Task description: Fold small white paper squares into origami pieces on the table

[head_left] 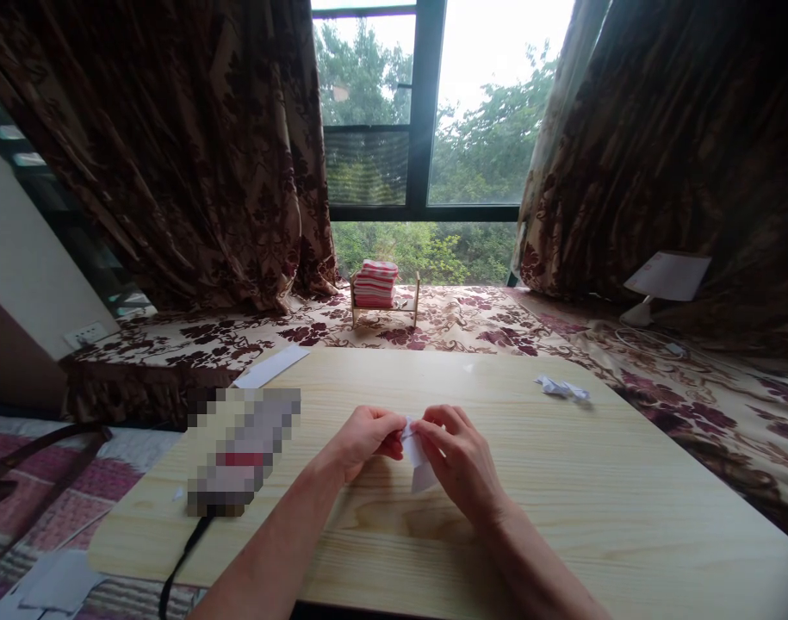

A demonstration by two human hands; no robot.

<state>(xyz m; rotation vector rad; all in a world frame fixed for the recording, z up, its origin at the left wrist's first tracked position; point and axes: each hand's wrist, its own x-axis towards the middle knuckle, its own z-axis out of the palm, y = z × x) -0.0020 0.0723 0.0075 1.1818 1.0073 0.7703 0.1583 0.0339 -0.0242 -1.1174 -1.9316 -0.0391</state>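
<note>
A small strip of white paper (420, 461) hangs between my two hands, just above the middle of the wooden table (626, 499). With thumb and fingers closed, my left hand (369, 437) pinches its upper left edge. My right hand (456, 449) grips the upper right side, its fingers bent and partly covering the sheet. The paper looks folded or creased near the top, while its lower end spreads out below the fingers. Exactly how the fold runs is hidden by my fingertips.
Crumpled white paper pieces (561, 389) lie at the table's far right. A flat paper strip (272, 367) rests at the far left edge. A pixelated object (245, 456) with a black strap is on the left. Beyond stand a small rack (418, 301) with folded striped cloths (375, 284) and a lamp (668, 275).
</note>
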